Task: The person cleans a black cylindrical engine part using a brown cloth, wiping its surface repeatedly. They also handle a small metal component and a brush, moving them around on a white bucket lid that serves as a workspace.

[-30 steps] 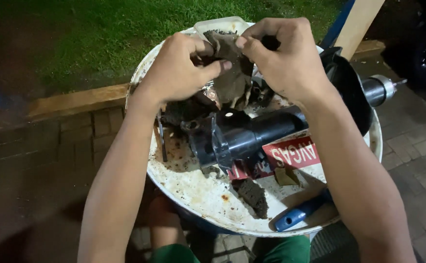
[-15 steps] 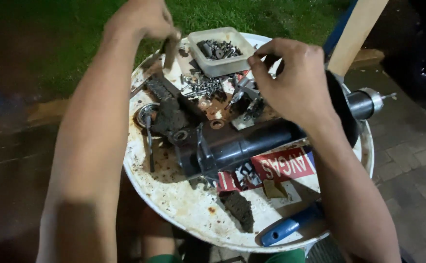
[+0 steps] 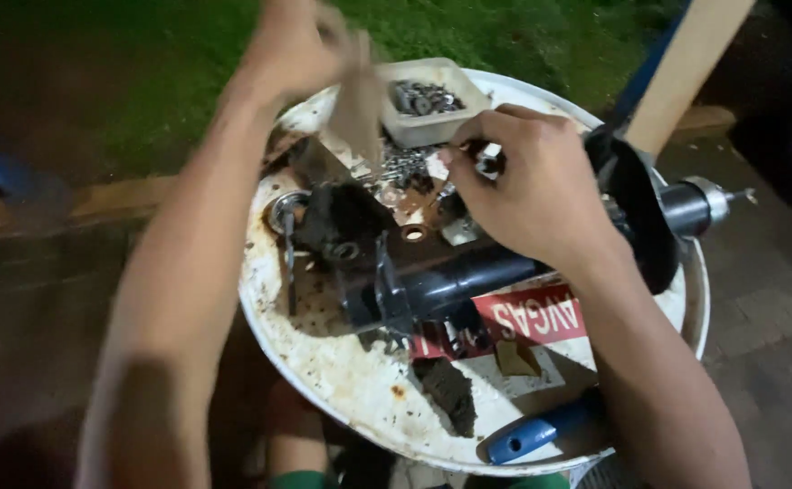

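Note:
My left hand (image 3: 298, 47) is raised over the far edge of a round white, rust-stained top (image 3: 324, 371) and grips a blurred brownish scrap (image 3: 356, 101) that hangs down from it. My right hand (image 3: 534, 192) rests over the middle of the top, its fingertips pinching a small pale metal part (image 3: 486, 156) beside a white tray of small metal parts (image 3: 425, 98). A black cylindrical shaft (image 3: 468, 282) with a dark disc (image 3: 636, 213) lies across the top under my right wrist.
A red-and-white sign (image 3: 534, 317), a dark crumbly lump (image 3: 450, 394) and a blue-handled tool (image 3: 527, 436) lie on the near side. A metal ring (image 3: 278, 213) sits at the left. A wooden post (image 3: 686, 72) rises at the back right. Grass and brick paving surround the top.
Both hands held a rag together a second ago. My left hand has since lifted away to the far left with the scrap, and my right hand has dropped onto the small part.

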